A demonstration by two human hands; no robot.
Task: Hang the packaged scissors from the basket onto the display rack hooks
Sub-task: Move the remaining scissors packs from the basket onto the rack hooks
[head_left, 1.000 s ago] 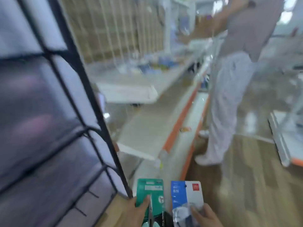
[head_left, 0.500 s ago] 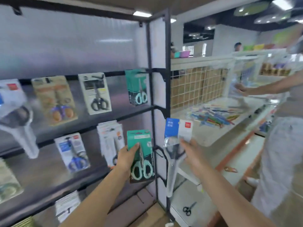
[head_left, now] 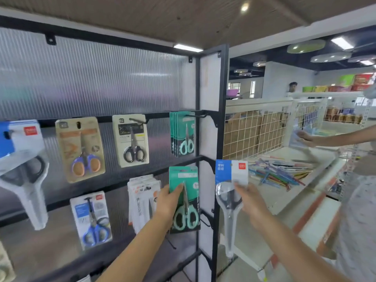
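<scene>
My left hand point(head_left: 167, 202) grips a teal card pack of mint-handled scissors point(head_left: 184, 199), held upright in front of the black display rack point(head_left: 220, 123). My right hand point(head_left: 251, 202) pinches a blue-and-white pack with clear-blistered scissors point(head_left: 231, 186), just right of the rack's end post. A matching stack of teal packs point(head_left: 182, 134) hangs on an upper hook point(head_left: 196, 115). Other scissor packs hang along the rails: black-handled point(head_left: 131, 140), orange-and-blue point(head_left: 80, 149), blue point(head_left: 91, 219), white packs point(head_left: 143, 197). No basket is in view.
To the right stands a white wire-backed shelf point(head_left: 254, 133) with several coloured pens point(head_left: 278, 173). Another person point(head_left: 358, 200) stands at the far right, one hand reaching over that shelf. A bare hook point(head_left: 205, 219) juts from the rack beside the teal pack.
The view swung up from the floor to the rack. Both hands rose with their packs and now hold them slightly higher and closer to the rack than half a second ago.
</scene>
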